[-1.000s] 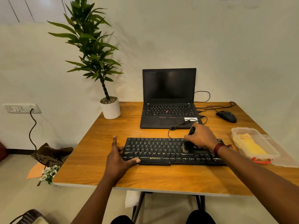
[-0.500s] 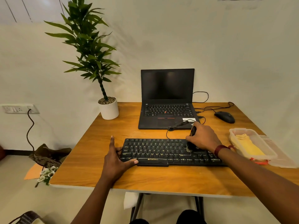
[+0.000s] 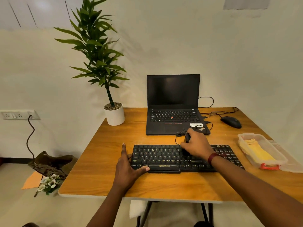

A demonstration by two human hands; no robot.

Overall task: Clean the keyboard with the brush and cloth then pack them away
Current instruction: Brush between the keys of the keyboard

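Head view, keyboard: the black rectangular plastic keyboard point(image 3: 160, 157) lies low centre on our wooden table point(image 3: 101, 161).
Right hand: our right hand point(image 3: 197, 147) curls round the small dark brush point(image 3: 187, 138), bristles on the keys right of centre.
Left hand: our left hand point(image 3: 127, 167) lies flat, fingers straight, bracing the keyboard's left end.
Progress: we judge brushing underway; wiping and packing remain.
Container: the clear plastic box point(image 3: 242, 137), right edge of frame, holds the folded yellow cloth point(image 3: 258, 153).
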